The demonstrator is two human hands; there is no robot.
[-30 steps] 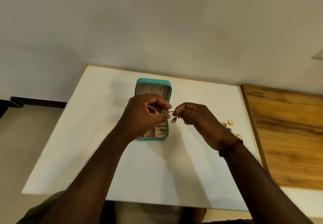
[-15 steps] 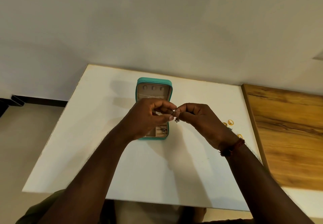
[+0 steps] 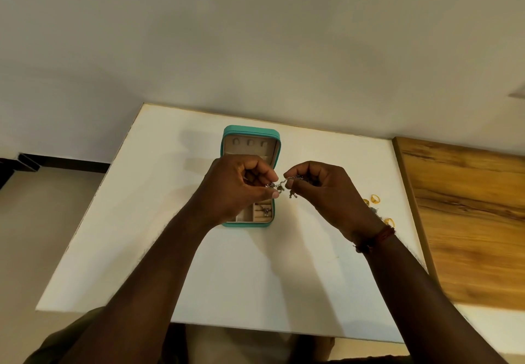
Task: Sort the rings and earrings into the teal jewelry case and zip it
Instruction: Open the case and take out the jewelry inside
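- Two hands meet just above the open teal jewelry case (image 3: 251,132). The left hand (image 3: 235,190) and the right hand (image 3: 326,190) each pinch an end of one silver dangling piece (image 3: 284,183) between thumb and fingertip. Their other fingers are curled in, and the hands are close together without quite touching.
- That piece is held in the air over the case's right edge, with small charms hanging below it. It is too small to tell whether it is a single earring, a linked pair or a short chain.
- The case lies on the white table (image 3: 170,250), unzipped, with its lid swung open toward the wall. The left hand hides much of the tray.
- Done so far: one small silver item (image 3: 266,211) sits in a near-right compartment of the tray.
- Left to do: three gold rings (image 3: 375,199) lie on the table to the right, beside the right wrist and well apart from the case. The wrist may hide more.
- I judge the task to be in its early or middle stretch. The held piece and the rings have yet to go in, and then the lid must be closed and zipped.
- Counted: one case, one piece in hand, one item stowed, three rings and three small tabs (image 3: 250,142) in the lid lining.
- A red thread band (image 3: 379,238) circles the right wrist, and a wooden board (image 3: 468,207) adjoins the table.
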